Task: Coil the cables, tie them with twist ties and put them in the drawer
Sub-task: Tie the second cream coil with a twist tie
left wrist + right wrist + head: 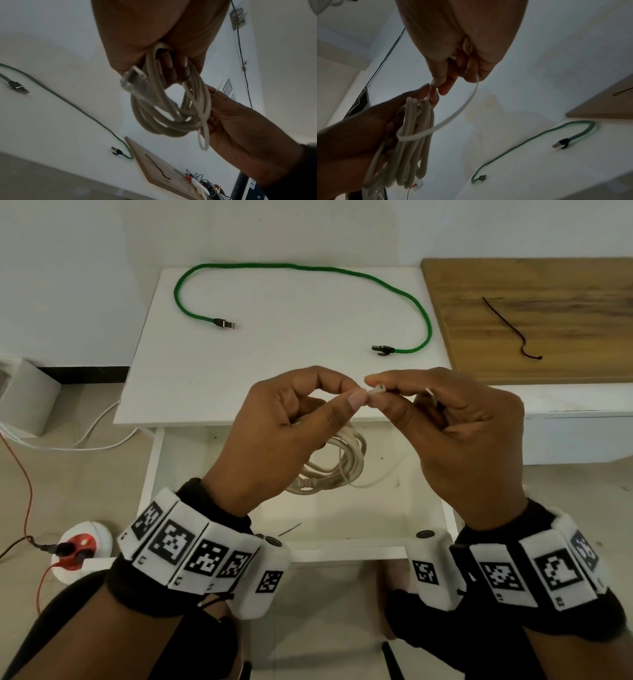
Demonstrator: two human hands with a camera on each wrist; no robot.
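A coiled beige cable [342,460] hangs from my left hand [346,393] above the open white drawer [342,551]. The curled fingers [171,65] grip the coil [154,119], whose clear plug [135,81] sticks out. A white tie [462,109] loops around the coil [414,142]. My right hand [383,388] pinches that tie's end, thumb and forefinger meeting the left thumb tip. A green cable [308,268] lies uncoiled on the white table [274,371]. A black twist tie [507,326] lies on the wooden board [565,285].
The drawer floor [376,508] is bare but for a thin dark strand [289,529] near its front. On the floor at left are a white box [27,395], white cords and a power strip [82,546] with red leads.
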